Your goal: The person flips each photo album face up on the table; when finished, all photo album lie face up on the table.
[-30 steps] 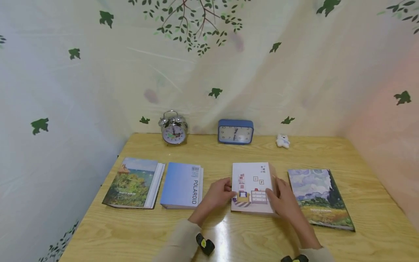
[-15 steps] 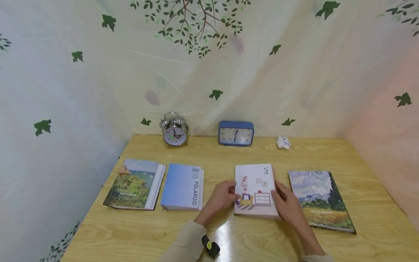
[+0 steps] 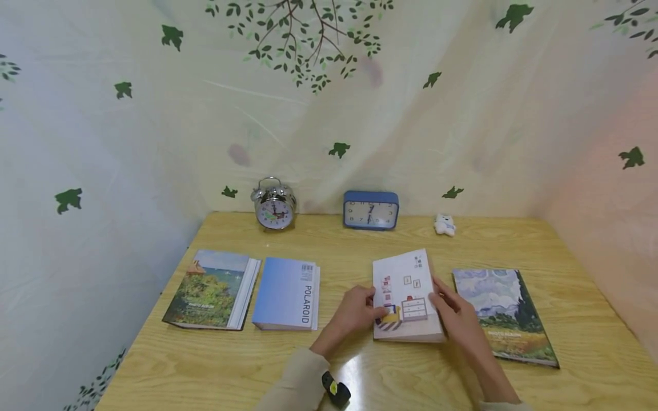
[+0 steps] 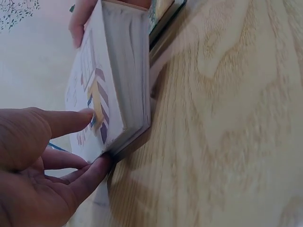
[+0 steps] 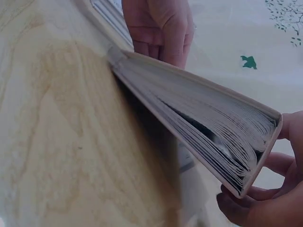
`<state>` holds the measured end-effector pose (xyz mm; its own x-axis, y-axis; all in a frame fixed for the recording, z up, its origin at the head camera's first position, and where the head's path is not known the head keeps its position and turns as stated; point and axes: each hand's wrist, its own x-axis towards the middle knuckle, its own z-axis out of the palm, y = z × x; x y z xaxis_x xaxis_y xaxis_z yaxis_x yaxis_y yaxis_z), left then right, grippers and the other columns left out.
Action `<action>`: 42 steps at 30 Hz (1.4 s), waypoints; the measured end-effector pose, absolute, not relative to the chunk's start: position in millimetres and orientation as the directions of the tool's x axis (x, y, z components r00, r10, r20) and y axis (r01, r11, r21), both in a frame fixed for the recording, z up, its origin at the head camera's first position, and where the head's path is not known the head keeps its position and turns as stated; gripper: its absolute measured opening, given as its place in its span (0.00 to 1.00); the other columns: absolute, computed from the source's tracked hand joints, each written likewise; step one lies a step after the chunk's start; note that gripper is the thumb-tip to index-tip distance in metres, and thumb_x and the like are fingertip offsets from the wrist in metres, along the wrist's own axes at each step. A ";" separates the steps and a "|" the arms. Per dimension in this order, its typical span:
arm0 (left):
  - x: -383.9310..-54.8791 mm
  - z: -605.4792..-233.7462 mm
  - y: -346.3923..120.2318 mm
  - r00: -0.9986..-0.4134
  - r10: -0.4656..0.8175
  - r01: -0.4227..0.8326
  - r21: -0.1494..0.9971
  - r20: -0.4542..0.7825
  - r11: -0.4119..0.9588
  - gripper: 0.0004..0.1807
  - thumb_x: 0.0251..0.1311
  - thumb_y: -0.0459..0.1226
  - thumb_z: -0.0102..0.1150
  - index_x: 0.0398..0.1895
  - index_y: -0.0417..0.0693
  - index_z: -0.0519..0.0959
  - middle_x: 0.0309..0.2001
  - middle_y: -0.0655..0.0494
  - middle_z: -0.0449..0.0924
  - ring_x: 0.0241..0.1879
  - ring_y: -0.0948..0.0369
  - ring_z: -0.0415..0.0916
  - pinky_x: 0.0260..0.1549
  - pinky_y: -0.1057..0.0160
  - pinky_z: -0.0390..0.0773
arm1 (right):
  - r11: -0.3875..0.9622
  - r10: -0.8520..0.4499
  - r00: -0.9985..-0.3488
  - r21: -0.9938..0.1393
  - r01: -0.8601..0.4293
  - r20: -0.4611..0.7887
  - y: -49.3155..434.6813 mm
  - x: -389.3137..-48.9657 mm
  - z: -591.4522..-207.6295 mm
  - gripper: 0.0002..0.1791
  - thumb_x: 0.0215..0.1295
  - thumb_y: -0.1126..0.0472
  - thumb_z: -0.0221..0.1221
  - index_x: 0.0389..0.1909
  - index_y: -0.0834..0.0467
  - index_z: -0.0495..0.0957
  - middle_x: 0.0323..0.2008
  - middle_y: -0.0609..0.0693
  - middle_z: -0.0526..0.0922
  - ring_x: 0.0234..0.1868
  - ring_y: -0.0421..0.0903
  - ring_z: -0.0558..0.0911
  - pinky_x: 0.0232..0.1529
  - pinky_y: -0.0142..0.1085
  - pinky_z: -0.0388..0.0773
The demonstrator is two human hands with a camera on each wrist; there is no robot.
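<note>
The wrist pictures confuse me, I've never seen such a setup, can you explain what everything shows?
No machine here, just a person's left hand and right hand, both bare. The wide picture comes from a camera on the head, looking forward and down. The two close-ups come from cameras on the left and right wrists, each watching its own hand.

At the back of the wooden table are a silver twin-bell alarm clock, a blue clock and a white bear figure. Nearer lie the seaside photo album, the blue POLAROID album and, on the right, the wheat-field photo album.

The left hand pinches one edge of a white album with drawn furniture; the right hand grips its opposite side, which looks raised off the table.
</note>
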<state>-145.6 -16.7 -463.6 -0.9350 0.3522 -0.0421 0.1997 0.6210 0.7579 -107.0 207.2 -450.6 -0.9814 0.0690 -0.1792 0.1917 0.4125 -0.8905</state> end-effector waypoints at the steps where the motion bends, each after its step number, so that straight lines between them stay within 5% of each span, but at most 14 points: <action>1: -145.5 -463.1 -14.9 -0.934 0.355 0.198 0.760 -0.046 0.619 0.18 0.56 0.44 0.67 0.19 0.47 0.69 0.21 0.60 0.66 0.23 0.67 0.62 0.20 0.73 0.63 | 0.417 0.067 -0.983 -0.891 0.181 -0.169 207.5 -106.6 -448.5 0.35 0.69 0.37 0.47 0.74 0.43 0.53 0.72 0.56 0.59 0.69 0.56 0.64 0.62 0.45 0.68; 4: -145.2 -460.0 -8.8 -0.931 0.357 0.183 0.752 -0.074 0.633 0.18 0.56 0.48 0.66 0.25 0.44 0.74 0.23 0.57 0.70 0.24 0.66 0.64 0.21 0.71 0.65 | 0.442 0.057 -0.989 -0.885 0.145 -0.134 207.2 -105.1 -441.5 0.35 0.69 0.36 0.46 0.74 0.42 0.53 0.73 0.58 0.56 0.69 0.59 0.65 0.59 0.46 0.72; 7: -144.3 -455.4 -1.9 -0.927 0.355 0.157 0.739 -0.118 0.655 0.29 0.55 0.54 0.64 0.48 0.38 0.79 0.39 0.48 0.78 0.35 0.61 0.72 0.33 0.67 0.74 | 0.457 0.037 -0.993 -0.882 0.116 -0.112 206.1 -103.2 -433.7 0.36 0.69 0.36 0.47 0.74 0.41 0.51 0.73 0.62 0.53 0.69 0.62 0.63 0.59 0.55 0.71; 11: -141.3 -449.3 7.6 -0.919 0.360 0.133 0.735 -0.159 0.665 0.45 0.56 0.61 0.59 0.71 0.45 0.62 0.63 0.39 0.66 0.57 0.52 0.70 0.54 0.56 0.73 | 0.484 0.037 -0.994 -0.868 0.111 -0.106 206.0 -101.6 -426.3 0.38 0.68 0.35 0.46 0.75 0.45 0.51 0.73 0.61 0.54 0.67 0.62 0.66 0.51 0.47 0.79; 17: -140.7 -445.1 14.5 -0.904 0.389 0.141 0.739 -0.175 0.659 0.46 0.58 0.65 0.52 0.74 0.51 0.56 0.72 0.43 0.57 0.67 0.51 0.63 0.62 0.52 0.69 | 0.445 0.046 -0.989 -0.883 0.148 -0.143 206.5 -99.4 -417.4 0.41 0.69 0.36 0.46 0.75 0.53 0.51 0.72 0.57 0.59 0.63 0.58 0.72 0.41 0.31 0.79; 26: -145.6 -441.7 11.9 -0.877 0.442 0.087 0.841 -0.190 0.533 0.44 0.61 0.63 0.49 0.75 0.53 0.54 0.70 0.49 0.63 0.62 0.56 0.70 0.54 0.57 0.75 | 0.421 0.062 -0.990 -0.896 0.143 -0.129 206.4 -101.2 -409.3 0.34 0.71 0.39 0.46 0.73 0.51 0.58 0.71 0.60 0.60 0.63 0.61 0.71 0.49 0.42 0.80; 29: -146.2 -440.3 11.9 -0.869 0.457 0.080 0.860 -0.187 0.504 0.43 0.62 0.63 0.49 0.75 0.52 0.55 0.69 0.48 0.64 0.63 0.55 0.69 0.55 0.57 0.75 | 0.408 0.064 -0.992 -0.905 0.123 -0.106 206.5 -101.4 -407.5 0.31 0.72 0.42 0.45 0.72 0.50 0.60 0.70 0.60 0.63 0.63 0.60 0.72 0.48 0.39 0.81; 39: -150.5 -442.4 1.6 -0.837 0.529 -0.019 0.972 -0.143 0.234 0.38 0.65 0.56 0.52 0.74 0.57 0.55 0.72 0.55 0.58 0.67 0.54 0.64 0.61 0.58 0.70 | 0.316 -0.003 -0.999 -0.948 0.049 -0.053 207.0 -102.2 -404.8 0.28 0.73 0.47 0.47 0.71 0.50 0.62 0.67 0.57 0.67 0.56 0.34 0.75 0.51 0.29 0.78; 42: -151.7 -437.8 -4.4 -0.829 0.553 -0.001 0.990 -0.081 0.143 0.35 0.66 0.52 0.53 0.74 0.63 0.54 0.73 0.59 0.57 0.66 0.56 0.66 0.59 0.61 0.73 | 0.303 -0.041 -0.998 -0.952 0.036 -0.051 203.1 -102.3 -404.6 0.28 0.73 0.47 0.48 0.71 0.49 0.61 0.67 0.56 0.67 0.58 0.37 0.76 0.52 0.33 0.79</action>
<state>-151.7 -4.4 -437.8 -0.8291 0.5533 -0.0806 -0.0007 0.1432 0.9897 -102.3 203.1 -404.6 -0.9979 -0.0410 -0.0509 0.0361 0.3030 -0.9523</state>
